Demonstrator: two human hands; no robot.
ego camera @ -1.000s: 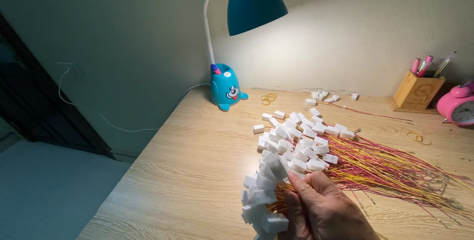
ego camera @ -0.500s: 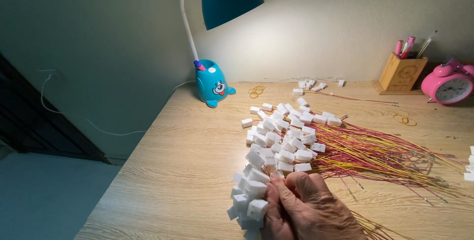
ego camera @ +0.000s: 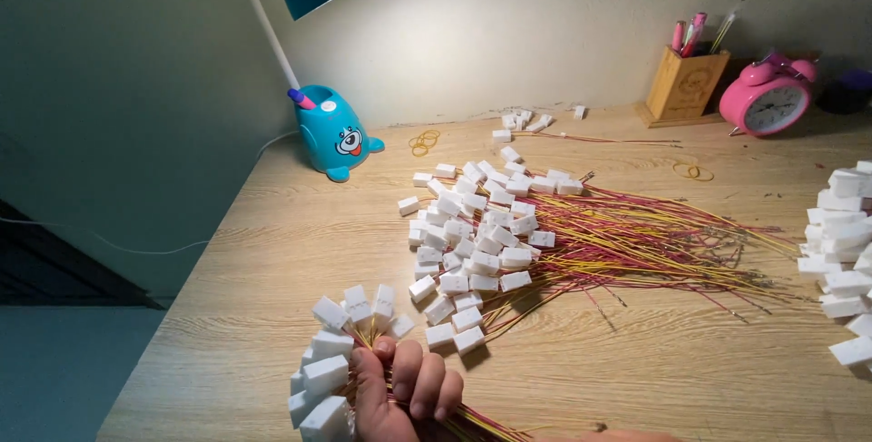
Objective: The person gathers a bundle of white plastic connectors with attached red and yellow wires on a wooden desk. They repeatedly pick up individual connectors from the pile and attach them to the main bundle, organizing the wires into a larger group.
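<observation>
The left hand (ego camera: 404, 392), fingers closed around a bundle of white-connector wires (ego camera: 331, 365), now sits lower-left than earlier, exposing connectors at right (ego camera: 840, 260).

Bare desk (ego camera: 272, 251) left; connector pile (ego camera: 477, 233) probably blocks centre.

No packages, labels, signs or screens in view, only an analogue pink alarm clock (ego camera: 768, 97) dial

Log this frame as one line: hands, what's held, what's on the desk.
left hand: grips bundle of white-plug wires | right hand: not in view | desk: loose wire pile, blue lamp base, pink alarm clock
</observation>
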